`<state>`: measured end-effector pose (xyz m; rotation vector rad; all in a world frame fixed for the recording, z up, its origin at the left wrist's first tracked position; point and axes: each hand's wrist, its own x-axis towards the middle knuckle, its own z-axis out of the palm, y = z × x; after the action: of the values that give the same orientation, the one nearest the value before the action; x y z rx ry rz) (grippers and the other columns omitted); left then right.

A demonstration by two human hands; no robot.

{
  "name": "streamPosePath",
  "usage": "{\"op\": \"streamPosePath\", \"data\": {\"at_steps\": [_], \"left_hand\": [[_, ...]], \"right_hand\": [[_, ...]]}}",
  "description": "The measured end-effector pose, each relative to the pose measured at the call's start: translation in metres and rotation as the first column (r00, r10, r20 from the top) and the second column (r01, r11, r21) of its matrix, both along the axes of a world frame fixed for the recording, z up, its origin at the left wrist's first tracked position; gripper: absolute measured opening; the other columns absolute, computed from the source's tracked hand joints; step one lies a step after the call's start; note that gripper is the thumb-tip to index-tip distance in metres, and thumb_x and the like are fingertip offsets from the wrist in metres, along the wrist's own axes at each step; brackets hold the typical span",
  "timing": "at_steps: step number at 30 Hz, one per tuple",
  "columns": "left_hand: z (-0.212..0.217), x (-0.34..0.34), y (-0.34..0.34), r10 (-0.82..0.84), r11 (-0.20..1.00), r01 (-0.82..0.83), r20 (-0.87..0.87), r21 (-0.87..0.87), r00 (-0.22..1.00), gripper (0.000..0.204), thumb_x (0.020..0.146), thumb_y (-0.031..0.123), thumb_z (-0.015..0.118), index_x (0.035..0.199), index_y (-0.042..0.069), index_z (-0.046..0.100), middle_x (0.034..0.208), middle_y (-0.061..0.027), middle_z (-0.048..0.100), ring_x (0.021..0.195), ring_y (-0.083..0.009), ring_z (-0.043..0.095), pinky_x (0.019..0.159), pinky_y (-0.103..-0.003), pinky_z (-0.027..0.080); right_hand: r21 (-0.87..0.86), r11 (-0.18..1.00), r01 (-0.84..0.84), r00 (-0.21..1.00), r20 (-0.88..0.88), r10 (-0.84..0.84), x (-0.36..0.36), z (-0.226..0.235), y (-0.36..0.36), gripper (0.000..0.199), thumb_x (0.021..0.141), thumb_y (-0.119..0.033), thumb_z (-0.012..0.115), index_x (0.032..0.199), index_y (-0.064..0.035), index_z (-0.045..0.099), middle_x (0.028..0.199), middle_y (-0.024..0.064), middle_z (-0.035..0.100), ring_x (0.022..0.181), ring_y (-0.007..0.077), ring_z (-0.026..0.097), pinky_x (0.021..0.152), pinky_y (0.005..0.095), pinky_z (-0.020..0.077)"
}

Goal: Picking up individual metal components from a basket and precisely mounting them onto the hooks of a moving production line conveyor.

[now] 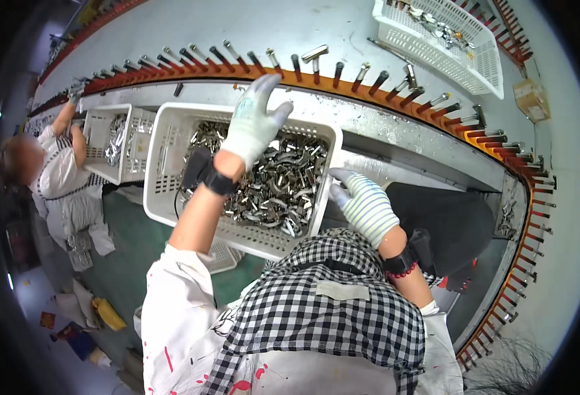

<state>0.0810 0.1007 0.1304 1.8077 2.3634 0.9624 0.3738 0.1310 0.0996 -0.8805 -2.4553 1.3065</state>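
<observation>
My left hand (253, 122), in a pale glove with grey fingertips, reaches over the far side of a white plastic basket (155, 164). Its fingers are stretched out with the thumb apart, close to a curved orange rail (290, 76) of upright pegs, and nothing shows in it. Curved, shiny metal pieces (283, 174) fill the basket below. Beside the basket's right rim is my right hand (369, 207) in a striped glove, fingers extended and apart, holding nothing that I can see. One peg carries a shiny metal piece (315, 52) across its top.
Beyond the rail, a second white basket (385, 29) holds metal parts, with a cardboard box (531, 100) to its right. At left a co-worker (66, 164) reaches to the rail beside another white basket (105, 168). The rail bends round on my right.
</observation>
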Motion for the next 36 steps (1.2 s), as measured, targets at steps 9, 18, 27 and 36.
{"op": "streamPosePath", "data": {"at_steps": [9,18,27,36], "left_hand": [[0.035,-0.044,0.121,0.052,0.923,-0.090,-0.110,-0.375,0.993,0.035,0.101,0.034,0.062,0.124,0.009,0.073,0.109,-0.0256,0.077,0.103,-0.0431,0.074,0.095,-0.050,0.058],[-0.004,0.073,0.004,-0.420,0.906,0.413,-0.086,-0.094,0.903,0.048,0.091,-0.005,0.061,0.137,0.006,0.060,0.128,-0.0220,0.066,0.116,-0.0412,0.066,0.101,-0.048,0.055],[-0.038,0.060,-0.094,0.204,0.946,-0.003,0.591,-0.323,0.781,0.035,0.097,0.016,0.074,0.130,0.003,0.072,0.102,-0.0205,0.078,0.087,-0.0425,0.074,0.083,-0.046,0.060],[0.008,0.079,-0.107,0.001,0.993,0.041,0.352,-0.114,0.936,0.041,0.102,0.021,0.070,0.140,0.005,0.068,0.127,-0.0201,0.075,0.114,-0.0327,0.073,0.099,-0.039,0.056]], "right_hand": [[0.039,0.917,0.398,0.901,-0.203,-0.383,0.012,-0.003,0.040,0.054,0.101,-0.027,0.066,0.147,0.0000,0.058,0.138,0.0278,0.067,0.124,0.0430,0.067,0.107,0.0464,0.0533],[0.254,0.923,0.288,0.950,0.049,-0.310,-0.115,0.038,0.201,0.047,0.100,-0.034,0.060,0.129,0.0020,0.069,0.120,0.0321,0.073,0.113,0.0476,0.070,0.098,0.0498,0.0560],[0.573,0.576,0.583,0.784,-0.211,-0.584,-0.032,0.048,0.140,0.034,0.098,-0.025,0.065,0.130,-0.0164,0.073,0.113,0.0238,0.075,0.103,0.0455,0.072,0.091,0.0526,0.0579],[0.660,0.652,0.374,0.835,0.067,-0.546,-0.044,0.032,0.185,0.033,0.099,-0.034,0.064,0.116,-0.0081,0.076,0.107,0.0270,0.074,0.102,0.0468,0.071,0.089,0.0545,0.0567]]}}
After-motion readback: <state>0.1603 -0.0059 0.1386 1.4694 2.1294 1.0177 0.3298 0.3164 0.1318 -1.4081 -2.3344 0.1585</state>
